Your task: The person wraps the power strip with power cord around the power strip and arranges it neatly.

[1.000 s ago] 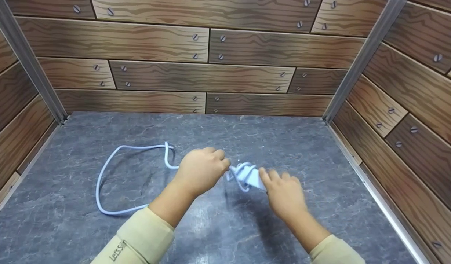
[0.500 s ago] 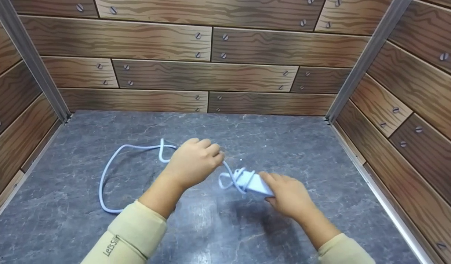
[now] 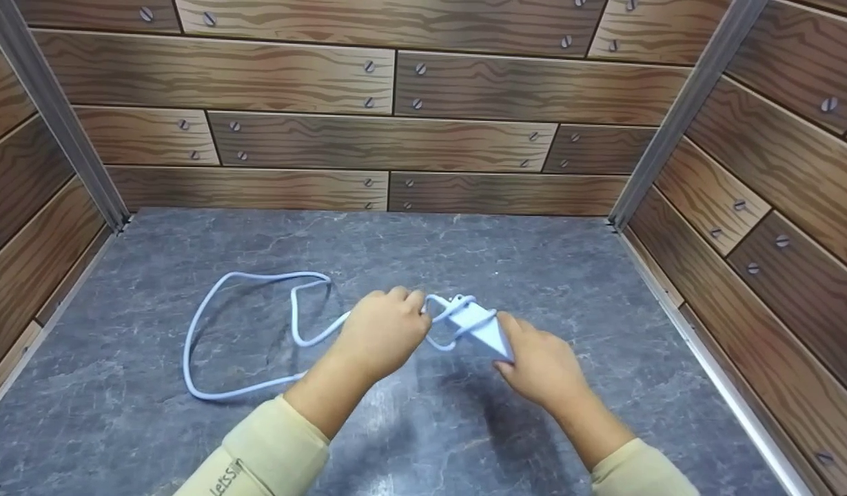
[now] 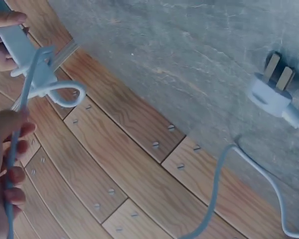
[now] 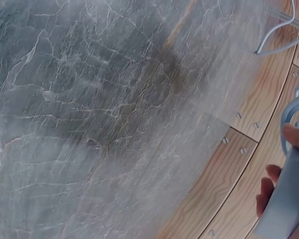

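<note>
My right hand (image 3: pixel 544 362) grips one end of a pale, flat power strip (image 3: pixel 482 327), holding it raised and tilted. Loose turns of its cord (image 3: pixel 189 337) wrap around the strip's other end. Just left of these turns, my left hand (image 3: pixel 389 334) holds the cord in curled fingers. In the left wrist view the cord runs along the left palm, under the thumb, with a small loop standing out from the strip. A plug (image 4: pixel 269 97) with flat metal pins lies on the grey surface there; the head view hides it. The right wrist view shows the thumb (image 5: pixel 296 137) on the strip.
The remaining cord lies in a wide loop on the grey marbled tabletop (image 3: pixel 368 241), left of the hands. Wood-patterned panels (image 3: pixel 389 145) wall the back and both sides, with metal posts (image 3: pixel 678 124) at the corners.
My left hand moved up and left, drawing the cord away from the strip, then came back right and down beside it. The strip tilted slightly in my right hand, and the cord's bend on the table shifted.
</note>
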`<move>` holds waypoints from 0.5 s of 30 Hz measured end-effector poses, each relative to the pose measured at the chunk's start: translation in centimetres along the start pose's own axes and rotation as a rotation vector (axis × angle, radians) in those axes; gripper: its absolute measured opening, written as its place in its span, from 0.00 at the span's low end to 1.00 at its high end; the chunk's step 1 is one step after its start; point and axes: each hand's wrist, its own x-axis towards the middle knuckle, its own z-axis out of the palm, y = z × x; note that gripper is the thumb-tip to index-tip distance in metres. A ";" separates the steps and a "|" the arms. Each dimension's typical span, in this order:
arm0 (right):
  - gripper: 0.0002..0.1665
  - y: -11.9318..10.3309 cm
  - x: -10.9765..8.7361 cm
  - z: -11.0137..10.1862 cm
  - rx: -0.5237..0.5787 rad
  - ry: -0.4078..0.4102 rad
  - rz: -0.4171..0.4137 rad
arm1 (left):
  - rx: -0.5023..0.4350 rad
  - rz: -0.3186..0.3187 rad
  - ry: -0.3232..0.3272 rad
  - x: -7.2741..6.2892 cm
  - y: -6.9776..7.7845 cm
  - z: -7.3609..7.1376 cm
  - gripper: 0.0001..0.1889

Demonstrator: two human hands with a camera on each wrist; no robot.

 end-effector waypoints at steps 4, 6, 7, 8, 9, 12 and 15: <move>0.41 -0.7 0.1 0.1 -0.026 -0.028 0.045 | -0.019 0.105 0.049 0.0 0.2 -0.4 0.05; 0.42 -1.1 0.2 0.1 -0.053 -0.058 0.063 | -0.028 0.175 0.075 0.2 0.4 -0.8 0.05; 0.43 -1.2 0.2 0.1 -0.067 -0.073 0.067 | -0.031 0.209 0.085 0.3 0.6 -0.9 0.06; 0.43 -1.4 0.3 0.1 -0.078 -0.086 0.069 | -0.030 0.241 0.093 0.4 0.8 -1.1 0.06; 0.44 -1.6 0.3 0.1 -0.090 -0.102 0.068 | -0.026 0.268 0.096 0.4 0.9 -1.2 0.07; 0.45 -1.9 0.5 0.1 -0.123 -0.140 0.059 | -0.014 0.322 0.087 0.5 1.3 -1.4 0.06; 0.47 -2.1 0.5 0.0 -0.144 -0.170 0.055 | -0.004 0.335 0.082 0.6 1.4 -1.5 0.06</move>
